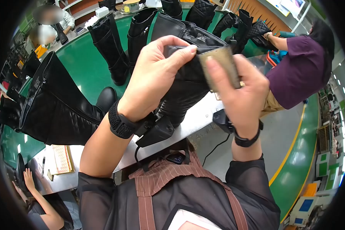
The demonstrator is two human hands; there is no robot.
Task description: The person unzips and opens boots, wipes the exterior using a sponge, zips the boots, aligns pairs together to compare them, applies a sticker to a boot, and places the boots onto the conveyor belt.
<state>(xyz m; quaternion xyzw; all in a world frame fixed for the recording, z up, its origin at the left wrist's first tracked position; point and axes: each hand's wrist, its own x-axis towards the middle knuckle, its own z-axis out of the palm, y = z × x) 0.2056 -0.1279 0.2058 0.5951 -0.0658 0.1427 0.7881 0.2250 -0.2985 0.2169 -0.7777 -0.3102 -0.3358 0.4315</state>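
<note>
A tall black boot with a quilted shaft stands in front of me, its top facing up. My left hand is closed on the boot's upper rim, thumb and fingers pinching the edge. In my right hand is a tan rectangular pad, gripped between thumb and fingers and held against or very near the rim beside my left thumb. The right hand is slightly blurred. Left of my forearm, another black boot leans with its opening toward the left.
Several black boots, including one upright boot, stand on the green table surface. A metal ledge runs along its near side. A printed sheet stack and pen lie left. A co-worker in purple handles a boot at right.
</note>
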